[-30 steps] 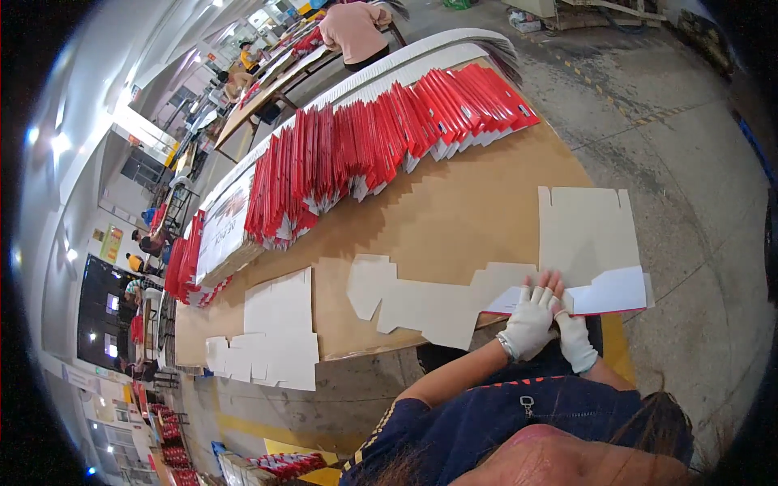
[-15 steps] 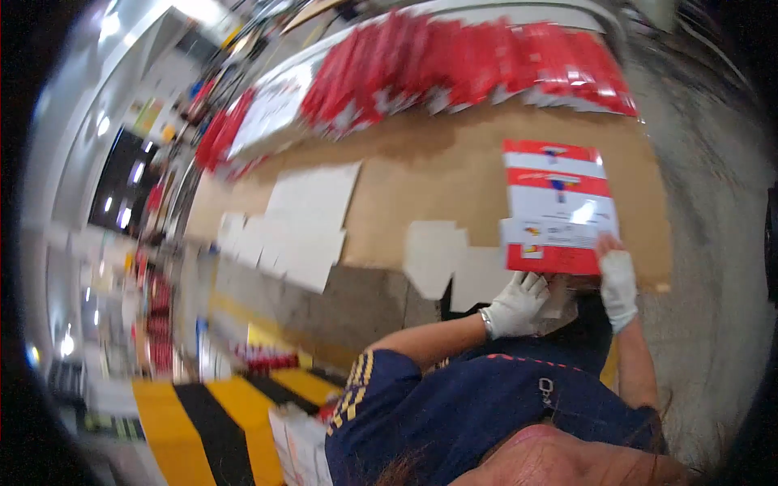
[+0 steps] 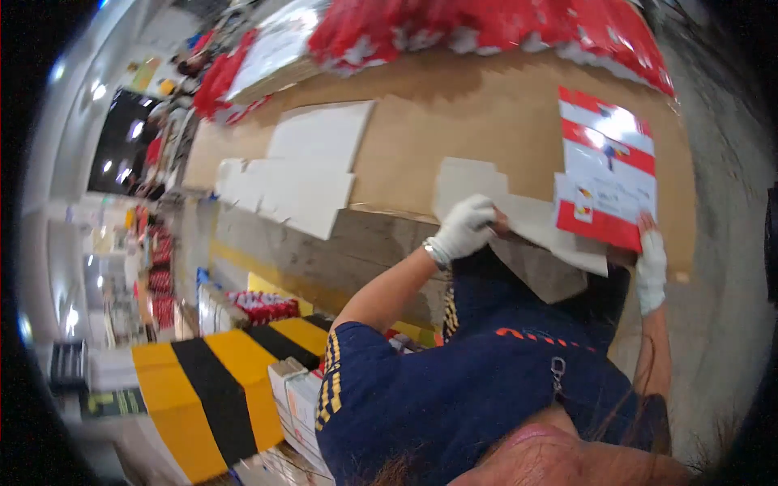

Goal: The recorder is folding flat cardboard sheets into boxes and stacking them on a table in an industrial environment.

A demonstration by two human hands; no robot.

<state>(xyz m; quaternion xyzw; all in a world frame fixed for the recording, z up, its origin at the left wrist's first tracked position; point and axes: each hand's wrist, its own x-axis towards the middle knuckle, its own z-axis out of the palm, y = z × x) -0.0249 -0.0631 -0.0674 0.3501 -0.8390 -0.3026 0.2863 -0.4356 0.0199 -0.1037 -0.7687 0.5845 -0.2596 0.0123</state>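
A flat glossy red-and-white printed carton (image 3: 606, 174) lies at the right of the brown cardboard-covered table. My right hand (image 3: 651, 271), in a white glove with bare fingertips, grips its lower right edge. Its thumb is hard to see. My left hand (image 3: 468, 229), gloved the same way, is closed on the near edge of a pale die-cut cardboard sheet (image 3: 474, 180). Part of that sheet lies under the carton. A greyish flap (image 3: 539, 271) hangs past the table edge, in front of my body.
Other pale die-cut sheets (image 3: 300, 190) lie at the table's left. A long row of red packets (image 3: 486, 28) lines the far side, beside a stack of white printed sheets (image 3: 275, 49). A yellow-and-black striped panel (image 3: 203, 397) stands at the lower left.
My left hand has moved left from beside the carton's lower edge and closed on the pale sheet. The carton is tilted slightly more, with my right hand still at its edge. The view has shifted.
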